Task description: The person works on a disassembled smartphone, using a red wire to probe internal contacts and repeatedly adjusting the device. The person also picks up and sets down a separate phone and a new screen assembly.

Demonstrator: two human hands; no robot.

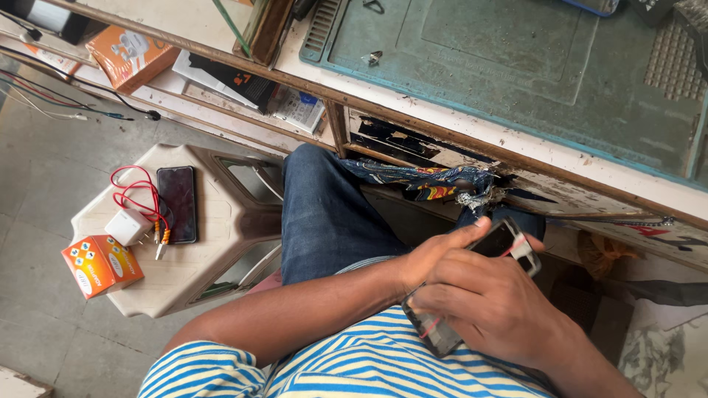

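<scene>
Far out to the left of the fingers, an orange box sits on the near corner of a beige plastic stool. Just beside it is a white charger, its red cable looping up and back. Next along, a black phone lies flat on the stool top, screen up, touching the cable's loop.

Across a knee in blue jeans, the left hand comes in from the lower left over a blue-and-white striped shirt. Its thumb stretches along the upper edge of a dark phone and its fingers are tucked underneath, so that hand is wrapped around the phone. The phone lies tilted, top end up to the right, over the lap; most of its middle is hidden.

Right on top of it is the right hand, fingers curled down over the face and pressing on it, clasping it from above. Only the phone's two ends show past those fingers.

Just above the fingers, a patterned cloth hangs from the edge of the worn workbench, and beyond it a green mat covers the top. Up at the far left, another orange box rests on the shelf.
</scene>
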